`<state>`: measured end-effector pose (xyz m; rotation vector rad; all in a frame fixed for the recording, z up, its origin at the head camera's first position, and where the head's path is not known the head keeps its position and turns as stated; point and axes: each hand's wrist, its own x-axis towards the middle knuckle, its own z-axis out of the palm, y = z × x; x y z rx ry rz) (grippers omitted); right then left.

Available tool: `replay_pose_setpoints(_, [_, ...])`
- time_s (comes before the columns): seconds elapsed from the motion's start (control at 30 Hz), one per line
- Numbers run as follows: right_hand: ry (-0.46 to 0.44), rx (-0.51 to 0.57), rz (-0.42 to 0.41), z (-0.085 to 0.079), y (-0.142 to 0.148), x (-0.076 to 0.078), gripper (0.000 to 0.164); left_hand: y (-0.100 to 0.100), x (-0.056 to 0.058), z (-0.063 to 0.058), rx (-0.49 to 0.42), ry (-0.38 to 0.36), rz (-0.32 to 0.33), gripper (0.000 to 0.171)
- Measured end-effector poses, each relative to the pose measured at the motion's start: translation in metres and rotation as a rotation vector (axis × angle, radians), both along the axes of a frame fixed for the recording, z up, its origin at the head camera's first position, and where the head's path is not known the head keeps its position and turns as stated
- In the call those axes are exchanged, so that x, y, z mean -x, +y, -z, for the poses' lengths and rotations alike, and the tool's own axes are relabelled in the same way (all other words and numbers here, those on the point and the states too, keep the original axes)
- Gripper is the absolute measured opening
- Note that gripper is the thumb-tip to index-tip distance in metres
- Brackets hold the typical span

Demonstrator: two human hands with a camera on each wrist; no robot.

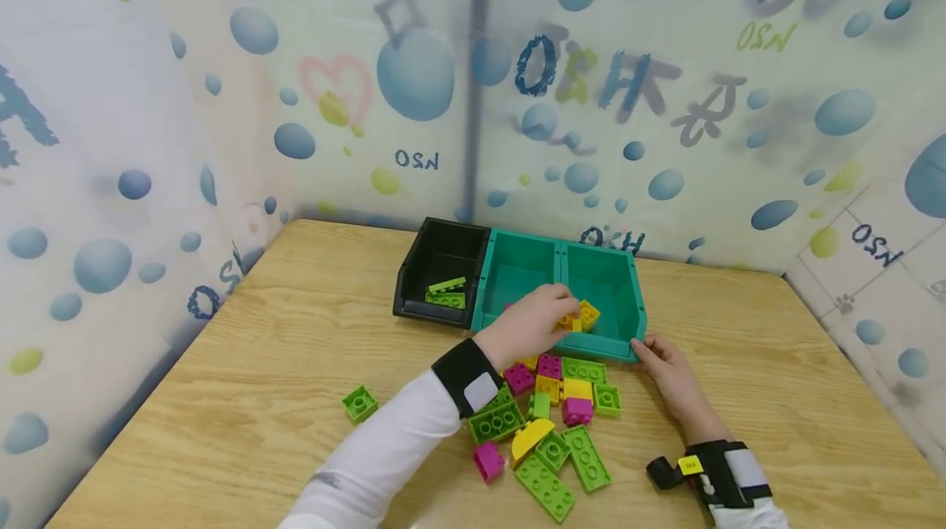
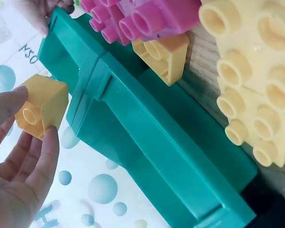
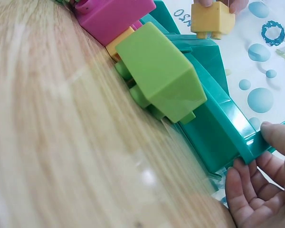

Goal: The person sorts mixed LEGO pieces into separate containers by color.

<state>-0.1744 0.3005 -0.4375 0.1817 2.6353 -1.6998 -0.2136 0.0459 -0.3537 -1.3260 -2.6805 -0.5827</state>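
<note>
My left hand (image 1: 528,322) is over the front of the right teal bin (image 1: 602,274). Its thumb and fingertips pinch a yellow building block (image 2: 42,104), which is held above the rim in the left wrist view. The right wrist view shows the same yellow block (image 3: 212,21) with its studs downward. My right hand (image 1: 671,377) grips the bin's front right corner. In the right wrist view, the thumb of my right hand (image 3: 263,183) lies on the rim while the fingers curl beneath it.
Left of it, a second teal bin (image 1: 521,254) adjoins a black bin (image 1: 443,241) holding green blocks (image 1: 447,299). Several green, magenta and yellow blocks lie before the bins, including a long green block (image 1: 545,486). One green block (image 1: 360,403) sits apart on the wooden table (image 1: 296,332).
</note>
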Motion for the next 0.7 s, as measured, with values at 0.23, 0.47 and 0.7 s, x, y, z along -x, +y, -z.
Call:
replay_pose_setpoints(0.23, [0.0,0.005,0.015,-0.002,-0.001,0.001,0.038,0.012,0.0,0.002,0.121,0.075,0.04,0.022])
replay_pose_setpoints(0.47, [0.008,0.037,0.013,-0.002,-0.002,0.001,0.036,0.024,-0.003,0.006,0.198,0.206,0.05,0.023])
replay_pose_setpoints(0.7, [0.007,0.046,0.008,0.0,-0.001,0.002,0.035,0.032,0.0,0.012,0.28,0.243,0.003,0.029])
